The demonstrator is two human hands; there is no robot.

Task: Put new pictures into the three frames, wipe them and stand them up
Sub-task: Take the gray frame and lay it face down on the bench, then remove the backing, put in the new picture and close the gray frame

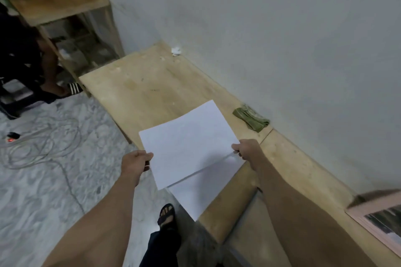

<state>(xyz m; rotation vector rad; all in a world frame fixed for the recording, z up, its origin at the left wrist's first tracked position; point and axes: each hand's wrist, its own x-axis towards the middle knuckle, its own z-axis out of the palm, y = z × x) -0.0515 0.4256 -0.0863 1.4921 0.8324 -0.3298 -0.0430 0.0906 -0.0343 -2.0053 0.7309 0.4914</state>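
The person stands at a long wooden bench [152,84] that runs along the wall from the middle of the picture down to the lower right, and holds white sheets of paper [186,143] out over it at the centre. The left hand [135,161] pinches the left edge of the sheets, thumb on top; the right hand [244,149] pinches the right edge the same way. There seem to be at least two sheets, since a second one [201,191] hangs lower and juts out below the first. Their upper sides look blank from here, so whether these are the new pictures turned face down I cannot tell.

The job looks to be at its start. Only one frame [377,221] shows, a pinkish one lying flat at the lower right edge of the picture with a dark picture in it, partly cut off; the other two are out of sight. Nothing stands upright on the bench. A folded green cloth [251,119] lies untouched by the wall, right of centre, well apart from the frame, so wiping is still ahead by my reckoning.

As for containers, the only one is an open wooden shelf unit [65,2] at the upper left, and its contents are too blurred to name. A crumpled white scrap [176,51] lies at the bench's far end.
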